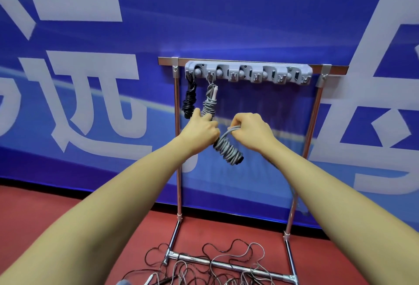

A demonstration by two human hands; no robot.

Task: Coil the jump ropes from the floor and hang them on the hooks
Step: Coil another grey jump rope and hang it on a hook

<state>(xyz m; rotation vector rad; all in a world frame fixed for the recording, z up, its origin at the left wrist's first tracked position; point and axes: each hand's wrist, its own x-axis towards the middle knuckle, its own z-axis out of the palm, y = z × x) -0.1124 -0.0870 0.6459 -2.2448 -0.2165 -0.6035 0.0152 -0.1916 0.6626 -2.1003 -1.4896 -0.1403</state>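
Note:
A coiled grey jump rope hangs between my two hands in front of the rack. My left hand grips its upper end, fingers curled. A loop of the same rope is pinched by my right hand at the top. On the grey hook strip a coiled black rope hangs from the leftmost hook, and a coiled grey rope from the second. Several loose ropes lie tangled on the red floor around the rack's base.
The chrome rack frame stands against a blue banner wall. Its base bar crosses the floor under the tangled ropes. Hooks to the right of the second one carry nothing.

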